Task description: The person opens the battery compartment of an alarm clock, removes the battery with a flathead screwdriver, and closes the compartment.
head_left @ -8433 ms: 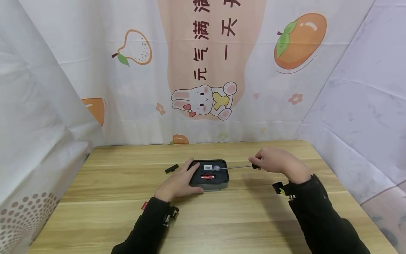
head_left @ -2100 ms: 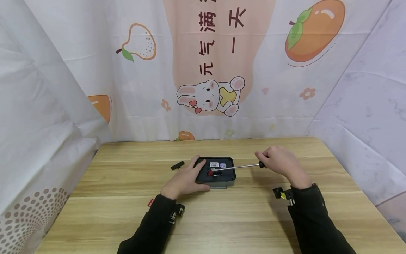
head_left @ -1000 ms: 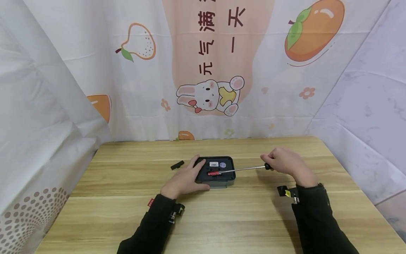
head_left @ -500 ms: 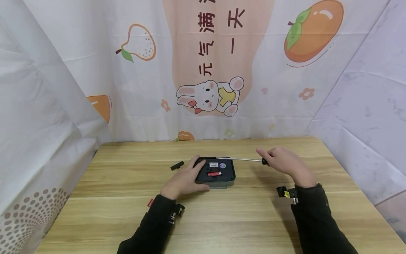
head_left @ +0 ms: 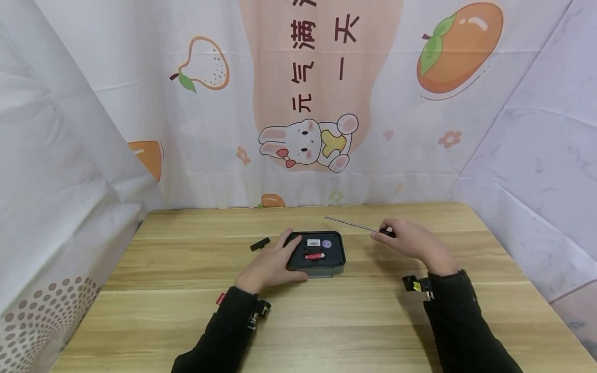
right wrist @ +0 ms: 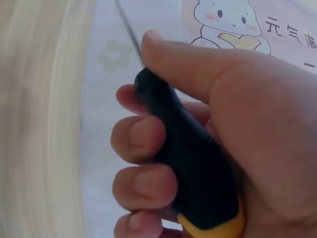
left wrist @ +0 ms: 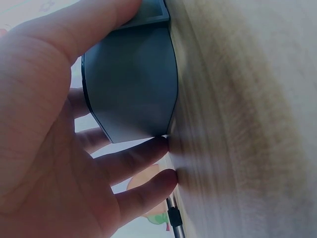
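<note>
My left hand (head_left: 269, 265) grips the left end of a small dark device (head_left: 332, 257), thumb along the near side and fingers at the far side. Its end wall (left wrist: 131, 84) shows in the left wrist view. A red battery (head_left: 314, 256) lies in the slot on its top face, under a white barcode label and a round sticker. To the right, my right hand (head_left: 410, 241) holds a screwdriver by its black and yellow handle (right wrist: 190, 153), fingers wrapped round it. The long metal shaft (head_left: 351, 224) points left, beyond the device's far edge and apart from the battery.
A small black battery cover (head_left: 259, 244) lies on the wooden table (head_left: 354, 321), left of the device behind my left hand. A printed curtain (head_left: 200, 119) hangs at the table's back edge, and pale cloth (head_left: 536, 171) hangs at both sides.
The battery, tilted 2.1 s ago under the screwdriver's tip, now lies flat in its slot. The screwdriver has lifted off it and swung toward the table's back. My left hand keeps its hold.
</note>
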The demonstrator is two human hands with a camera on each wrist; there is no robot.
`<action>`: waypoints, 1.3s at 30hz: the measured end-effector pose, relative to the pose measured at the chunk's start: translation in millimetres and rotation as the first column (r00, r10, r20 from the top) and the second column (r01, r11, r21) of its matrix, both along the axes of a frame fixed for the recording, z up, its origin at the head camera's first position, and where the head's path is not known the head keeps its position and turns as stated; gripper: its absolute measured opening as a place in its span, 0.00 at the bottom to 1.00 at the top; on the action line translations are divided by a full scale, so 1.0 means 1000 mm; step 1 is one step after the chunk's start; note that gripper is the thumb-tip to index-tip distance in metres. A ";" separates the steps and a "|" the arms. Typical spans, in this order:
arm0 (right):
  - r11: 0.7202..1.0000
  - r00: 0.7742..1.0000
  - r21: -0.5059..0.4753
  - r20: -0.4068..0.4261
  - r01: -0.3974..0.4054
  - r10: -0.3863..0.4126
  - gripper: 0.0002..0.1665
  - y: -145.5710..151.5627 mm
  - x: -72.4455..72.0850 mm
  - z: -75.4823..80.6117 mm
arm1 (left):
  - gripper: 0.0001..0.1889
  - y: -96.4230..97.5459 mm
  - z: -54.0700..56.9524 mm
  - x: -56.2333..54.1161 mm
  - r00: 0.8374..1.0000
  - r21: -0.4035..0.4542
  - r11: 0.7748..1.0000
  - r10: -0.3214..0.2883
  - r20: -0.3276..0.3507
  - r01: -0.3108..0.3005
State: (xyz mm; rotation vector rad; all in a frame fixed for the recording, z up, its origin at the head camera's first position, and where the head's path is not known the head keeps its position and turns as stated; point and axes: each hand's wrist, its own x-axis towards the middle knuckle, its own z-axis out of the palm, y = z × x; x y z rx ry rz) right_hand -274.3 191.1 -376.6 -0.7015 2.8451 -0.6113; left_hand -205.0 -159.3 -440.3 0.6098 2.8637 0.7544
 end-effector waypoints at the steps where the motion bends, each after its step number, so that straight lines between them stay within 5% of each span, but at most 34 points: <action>1: 1.000 1.000 -0.003 0.000 -0.004 0.004 0.21 0.000 0.000 0.000 | 0.51 0.000 0.000 0.000 1.000 0.002 1.000 -0.001 0.000 0.001; 29: 0.994 0.969 0.039 0.221 0.100 -0.106 0.25 0.000 -0.003 -0.020 | 0.50 0.000 0.000 0.002 1.000 0.008 1.000 0.002 -0.004 -0.002; 39: 0.996 0.954 0.034 0.286 0.084 -0.090 0.22 0.001 -0.004 -0.025 | 0.50 0.000 0.001 0.001 1.000 0.011 1.000 0.000 -0.010 0.000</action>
